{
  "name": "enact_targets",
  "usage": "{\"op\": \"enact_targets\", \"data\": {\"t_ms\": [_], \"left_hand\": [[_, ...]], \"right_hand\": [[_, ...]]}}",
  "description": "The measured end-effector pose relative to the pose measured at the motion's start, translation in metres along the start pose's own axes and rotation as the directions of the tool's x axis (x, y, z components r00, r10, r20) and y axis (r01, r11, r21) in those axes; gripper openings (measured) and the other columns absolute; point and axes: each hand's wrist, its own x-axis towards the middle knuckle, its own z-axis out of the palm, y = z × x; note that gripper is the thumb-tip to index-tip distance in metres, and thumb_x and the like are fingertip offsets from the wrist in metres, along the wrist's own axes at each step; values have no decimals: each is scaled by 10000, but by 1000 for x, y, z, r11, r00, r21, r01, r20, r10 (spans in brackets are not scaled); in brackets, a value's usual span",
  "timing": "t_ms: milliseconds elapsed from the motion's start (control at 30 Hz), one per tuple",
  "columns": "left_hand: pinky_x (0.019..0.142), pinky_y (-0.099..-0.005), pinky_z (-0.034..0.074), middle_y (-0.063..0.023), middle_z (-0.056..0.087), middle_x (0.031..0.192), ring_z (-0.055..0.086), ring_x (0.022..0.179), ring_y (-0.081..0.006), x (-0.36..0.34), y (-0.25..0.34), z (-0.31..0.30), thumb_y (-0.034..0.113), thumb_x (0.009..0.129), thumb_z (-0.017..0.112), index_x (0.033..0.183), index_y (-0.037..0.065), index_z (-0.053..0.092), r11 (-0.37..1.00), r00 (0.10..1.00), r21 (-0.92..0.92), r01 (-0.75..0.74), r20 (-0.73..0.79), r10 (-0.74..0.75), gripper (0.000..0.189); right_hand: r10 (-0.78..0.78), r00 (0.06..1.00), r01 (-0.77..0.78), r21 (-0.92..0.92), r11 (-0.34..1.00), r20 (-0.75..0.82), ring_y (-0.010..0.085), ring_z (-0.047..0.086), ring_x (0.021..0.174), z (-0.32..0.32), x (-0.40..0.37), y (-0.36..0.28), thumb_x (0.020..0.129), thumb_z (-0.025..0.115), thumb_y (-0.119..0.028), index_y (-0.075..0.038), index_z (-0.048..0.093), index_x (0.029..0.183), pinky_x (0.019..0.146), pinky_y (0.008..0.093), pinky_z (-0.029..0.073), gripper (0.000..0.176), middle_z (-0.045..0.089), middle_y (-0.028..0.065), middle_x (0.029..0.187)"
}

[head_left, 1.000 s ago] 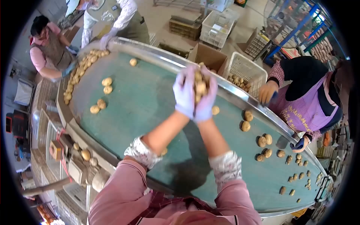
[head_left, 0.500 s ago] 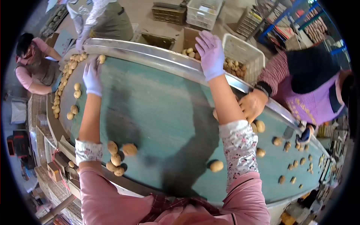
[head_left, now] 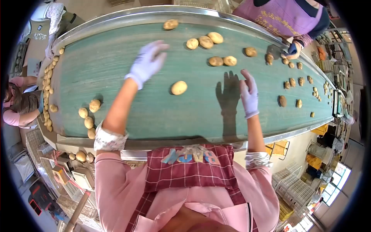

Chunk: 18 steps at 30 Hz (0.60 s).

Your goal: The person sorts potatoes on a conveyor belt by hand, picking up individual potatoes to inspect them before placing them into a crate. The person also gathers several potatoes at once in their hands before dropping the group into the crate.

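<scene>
Both my hands wear pale lavender gloves and hover over a green conveyor belt (head_left: 139, 116) that carries loose potatoes. My left hand (head_left: 147, 63) is over the middle of the belt, fingers spread, holding nothing. Just below and right of it lies a single potato (head_left: 179, 87). My right hand (head_left: 249, 95) is farther right, seen edge-on with fingers stretched upward and nothing visible in it; its shadow falls on the belt to its left. Beyond it are a pair of potatoes (head_left: 223, 61) and a group of three potatoes (head_left: 206, 42). Another potato (head_left: 171, 24) lies near the far rail.
A metal rail (head_left: 154, 10) borders the far side. Many potatoes (head_left: 47, 83) line the left end, beside a co-worker in pink (head_left: 19, 100). At the far right, a co-worker in a purple apron (head_left: 282, 15) reaches a gloved hand (head_left: 292, 50) onto the belt. Smaller potatoes (head_left: 292, 82) lie nearby.
The view has shifted. My right hand has come back from beyond the far rail to over the belt. My left hand has left the potatoes at the left end and is over mid-belt.
</scene>
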Motion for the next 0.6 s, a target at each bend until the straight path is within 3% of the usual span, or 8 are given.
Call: {"op": "enact_targets", "data": {"t_ms": [167,233,333,367,400,467,567,600], "left_hand": [[1154,-606,231,-161,213,1605,183,1473,-424,44,92,91,519,793,714,1481,346,386,950,952,300,85,257,-167,782],[1162,-562,256,-163,250,1588,229,1449,-431,48,111,103,435,779,763,1456,342,429,876,951,468,112,206,-232,761],[1161,-499,294,-172,306,1557,293,1415,-416,55,74,94,278,781,788,1418,355,480,934,963,319,160,159,-219,712],[1082,-403,412,-132,462,1456,467,1301,-335,52,54,92,150,845,738,1396,272,515,948,983,291,125,94,-159,607],[1013,-353,450,-105,515,1396,522,1219,-276,50,32,88,135,879,706,1396,213,511,947,949,-105,303,127,-290,558],[835,-226,488,-45,606,1260,586,1012,-137,38,43,68,139,976,602,1375,64,505,599,897,-674,431,245,-369,417],[860,-242,478,-76,588,1294,578,1036,-141,17,105,59,220,1004,570,1394,74,492,212,900,-894,395,330,-285,423],[958,-321,469,-109,577,1312,579,1123,-200,12,113,68,323,1010,552,1402,69,489,154,938,-928,339,321,-134,471]], "right_hand": [[-324,935,292,-212,933,-141,383,491,1279,28,6,3,856,640,-73,-36,534,1331,1055,442,413,488,506,231,1387],[-326,936,301,-180,937,-131,402,477,1290,35,6,12,848,650,-81,-41,524,1345,1072,454,397,514,495,243,1397],[-289,956,293,-118,949,48,398,456,1319,29,1,12,840,673,-132,-40,525,1345,1095,453,376,534,497,233,1407],[-244,967,251,-100,963,69,393,468,1308,25,1,12,846,663,-129,-42,529,1343,1092,449,379,522,500,229,1406],[-251,966,254,-59,965,63,395,469,1305,25,2,7,848,656,-116,-42,529,1344,1092,447,380,517,498,231,1407],[-256,964,257,-12,966,71,348,477,1313,15,1,-4,890,605,-76,-50,512,1366,1078,417,398,486,489,195,1428],[44,974,-184,669,720,221,286,481,1319,29,-8,-23,934,567,-66,-62,474,1398,1069,386,403,474,480,145,1442],[-10,961,-212,755,621,278,223,512,1252,27,-10,-41,980,541,-99,-62,436,1423,1001,338,437,457,461,113,1454]]}}
